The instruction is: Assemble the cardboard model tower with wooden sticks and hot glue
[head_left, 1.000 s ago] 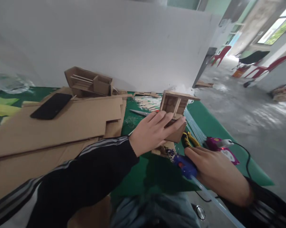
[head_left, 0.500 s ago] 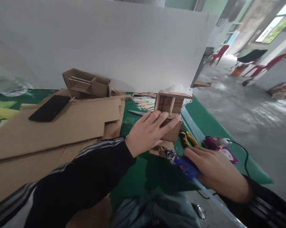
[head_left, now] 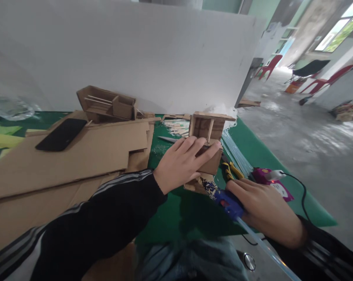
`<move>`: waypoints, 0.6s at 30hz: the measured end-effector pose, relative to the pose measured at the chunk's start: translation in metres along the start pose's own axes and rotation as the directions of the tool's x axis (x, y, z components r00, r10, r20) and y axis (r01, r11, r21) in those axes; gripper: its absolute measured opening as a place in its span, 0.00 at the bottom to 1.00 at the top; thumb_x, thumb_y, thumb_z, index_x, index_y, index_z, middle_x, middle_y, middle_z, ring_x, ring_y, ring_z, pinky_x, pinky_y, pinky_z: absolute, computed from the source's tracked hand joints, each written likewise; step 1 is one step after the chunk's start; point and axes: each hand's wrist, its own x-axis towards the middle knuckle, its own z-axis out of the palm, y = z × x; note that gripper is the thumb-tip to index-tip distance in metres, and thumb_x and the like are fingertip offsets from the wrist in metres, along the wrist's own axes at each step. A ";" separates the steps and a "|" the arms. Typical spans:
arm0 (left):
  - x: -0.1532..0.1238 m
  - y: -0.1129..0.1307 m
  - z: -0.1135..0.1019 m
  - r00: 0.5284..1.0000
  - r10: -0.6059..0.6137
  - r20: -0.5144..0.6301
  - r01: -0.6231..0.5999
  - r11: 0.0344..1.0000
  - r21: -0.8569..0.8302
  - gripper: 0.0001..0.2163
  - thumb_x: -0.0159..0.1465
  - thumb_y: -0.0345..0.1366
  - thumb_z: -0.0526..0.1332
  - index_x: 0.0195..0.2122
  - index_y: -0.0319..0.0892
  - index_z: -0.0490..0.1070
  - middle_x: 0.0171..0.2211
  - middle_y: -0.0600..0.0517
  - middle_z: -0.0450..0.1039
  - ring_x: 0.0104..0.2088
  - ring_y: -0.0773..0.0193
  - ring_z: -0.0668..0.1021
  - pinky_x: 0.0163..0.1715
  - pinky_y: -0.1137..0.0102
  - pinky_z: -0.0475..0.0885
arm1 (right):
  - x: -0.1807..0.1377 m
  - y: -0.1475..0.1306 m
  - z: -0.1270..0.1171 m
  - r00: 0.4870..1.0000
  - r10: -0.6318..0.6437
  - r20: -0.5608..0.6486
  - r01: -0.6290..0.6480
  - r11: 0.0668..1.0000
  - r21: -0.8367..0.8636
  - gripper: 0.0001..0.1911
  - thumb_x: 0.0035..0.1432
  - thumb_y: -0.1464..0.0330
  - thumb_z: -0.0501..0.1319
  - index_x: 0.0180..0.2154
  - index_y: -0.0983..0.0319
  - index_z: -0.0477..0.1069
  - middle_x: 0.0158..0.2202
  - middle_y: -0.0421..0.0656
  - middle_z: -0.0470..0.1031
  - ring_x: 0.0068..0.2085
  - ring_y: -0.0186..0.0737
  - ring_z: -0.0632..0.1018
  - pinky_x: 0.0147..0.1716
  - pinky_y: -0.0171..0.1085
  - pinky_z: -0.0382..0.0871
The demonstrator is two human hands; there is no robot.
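Holding cardboard model (head_left: 216, 134), gripping glue gun (head_left: 229, 205)

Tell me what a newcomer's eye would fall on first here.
Likely the blue glue gun, flecked with scraps at its front, in the right hand. Beside it, the left hand holds a small cardboard structure; a black phone lies on cardboard sheets at left.

We are seeing a black phone (head_left: 61, 134) lying on cardboard sheets (head_left: 106, 144); yellow paper (head_left: 7, 141) is resting near a clear plastic container (head_left: 14, 105); we are facing a white panel (head_left: 129, 50); beyond it, a red chair (head_left: 272, 64) is standing on the grey floor (head_left: 284, 125).
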 end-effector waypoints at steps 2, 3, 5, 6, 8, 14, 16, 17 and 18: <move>0.000 0.000 0.001 1.000 0.003 -0.014 -0.003 1.000 -0.004 0.42 0.60 0.46 0.69 0.70 0.39 0.49 0.60 0.39 0.65 0.56 0.46 0.69 0.57 0.58 0.65 | -0.001 0.000 0.001 1.000 -0.009 -0.006 0.009 1.000 -0.007 0.09 0.66 0.64 0.58 0.34 0.58 0.60 0.29 0.40 0.73 0.31 0.45 0.78 0.27 0.39 0.56; 0.000 0.000 0.001 1.000 0.003 -0.019 -0.003 1.000 -0.007 0.42 0.60 0.46 0.69 0.70 0.39 0.49 0.60 0.39 0.65 0.56 0.46 0.69 0.57 0.58 0.65 | -0.001 0.000 0.001 1.000 -0.012 -0.006 0.012 1.000 -0.006 0.09 0.66 0.64 0.58 0.34 0.58 0.60 0.29 0.40 0.73 0.32 0.45 0.78 0.27 0.39 0.56; 0.000 0.000 0.002 1.000 -0.002 -0.018 0.002 1.000 -0.011 0.42 0.60 0.46 0.69 0.70 0.39 0.49 0.60 0.39 0.65 0.57 0.46 0.69 0.57 0.58 0.65 | -0.002 -0.001 0.000 1.000 -0.022 -0.004 0.022 1.000 0.000 0.08 0.66 0.65 0.58 0.34 0.58 0.60 0.29 0.40 0.72 0.31 0.45 0.78 0.27 0.39 0.57; 0.000 0.000 0.002 1.000 -0.003 -0.016 0.003 1.000 -0.011 0.42 0.60 0.46 0.69 0.70 0.39 0.49 0.60 0.39 0.65 0.57 0.46 0.68 0.57 0.58 0.64 | -0.002 -0.002 -0.001 1.000 -0.027 -0.002 0.027 1.000 0.003 0.08 0.66 0.65 0.58 0.34 0.58 0.60 0.29 0.40 0.72 0.31 0.45 0.77 0.27 0.39 0.57; 0.000 0.000 0.002 1.000 -0.008 -0.015 0.008 1.000 -0.007 0.43 0.60 0.46 0.69 0.70 0.39 0.49 0.60 0.39 0.65 0.57 0.46 0.68 0.57 0.58 0.64 | -0.002 -0.005 -0.002 0.999 -0.042 0.005 0.042 0.999 0.005 0.07 0.65 0.66 0.58 0.34 0.58 0.60 0.29 0.40 0.71 0.31 0.45 0.76 0.27 0.39 0.58; -0.003 -0.001 0.003 1.000 -0.017 -0.021 0.018 1.000 0.020 0.44 0.59 0.47 0.70 0.70 0.39 0.49 0.60 0.39 0.65 0.57 0.47 0.68 0.58 0.58 0.64 | 0.002 -0.010 -0.002 0.998 -0.057 0.024 0.057 0.998 0.015 0.07 0.65 0.67 0.58 0.34 0.58 0.61 0.30 0.41 0.72 0.32 0.45 0.75 0.28 0.39 0.60; -0.004 -0.002 0.004 0.999 -0.019 -0.034 0.020 0.999 0.025 0.44 0.59 0.48 0.70 0.70 0.40 0.49 0.59 0.40 0.65 0.57 0.46 0.68 0.57 0.58 0.64 | 0.002 -0.008 -0.004 0.999 -0.052 0.001 0.052 0.998 0.040 0.06 0.65 0.67 0.57 0.34 0.58 0.62 0.29 0.41 0.72 0.31 0.44 0.75 0.27 0.39 0.60; -0.005 -0.002 0.004 0.999 -0.022 -0.037 0.023 0.999 0.027 0.45 0.58 0.48 0.70 0.70 0.40 0.49 0.59 0.40 0.65 0.56 0.46 0.68 0.57 0.58 0.64 | 0.000 -0.006 -0.006 0.999 -0.047 -0.006 0.047 0.997 0.066 0.06 0.66 0.67 0.56 0.34 0.58 0.63 0.29 0.41 0.72 0.31 0.44 0.75 0.27 0.39 0.61; -0.006 -0.003 0.005 0.999 -0.026 -0.039 0.027 0.999 0.026 0.45 0.58 0.49 0.70 0.70 0.40 0.49 0.59 0.40 0.65 0.56 0.46 0.68 0.57 0.58 0.64 | -0.002 -0.003 -0.008 0.999 -0.040 -0.007 0.041 0.994 0.105 0.07 0.66 0.67 0.55 0.34 0.58 0.64 0.29 0.42 0.73 0.31 0.44 0.75 0.27 0.38 0.61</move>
